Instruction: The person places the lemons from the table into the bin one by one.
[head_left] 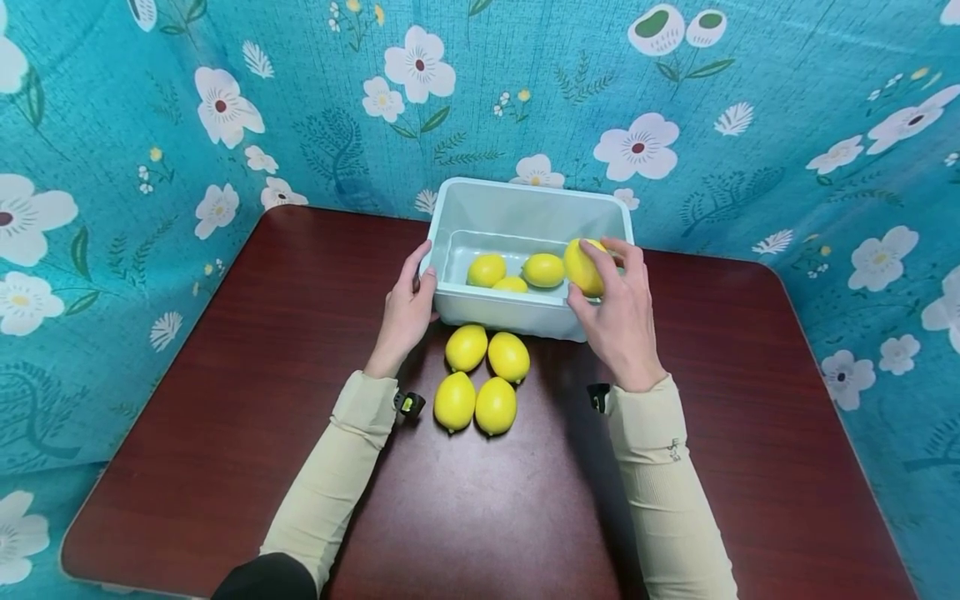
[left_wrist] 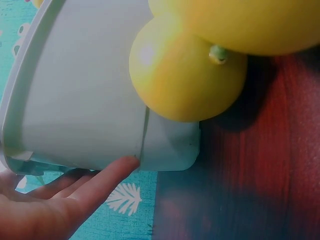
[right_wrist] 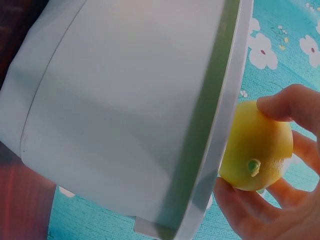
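Right grip (head_left: 621, 318): on my feed, fingers and thumb clasp one lemon (head_left: 580, 272) by the bin (head_left: 517, 310)'s right front rim, seemingly for security.
Left grip (head_left: 405, 317): I see fingers extended against the bin's left end, probably steadying it.
Three lemons (head_left: 543, 271): contained inside the bin.
Four lemons (head_left: 496, 406): clustered on the surface (head_left: 720, 375) before the bin, perhaps within easy reach.

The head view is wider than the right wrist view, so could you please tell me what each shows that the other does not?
Only the head view: the left hand, three lemons inside the box, and four more lemons on the table.
Only the right wrist view: the green tip of the held lemon.
Both: the right hand holding that lemon, the box, table and flowered cloth.
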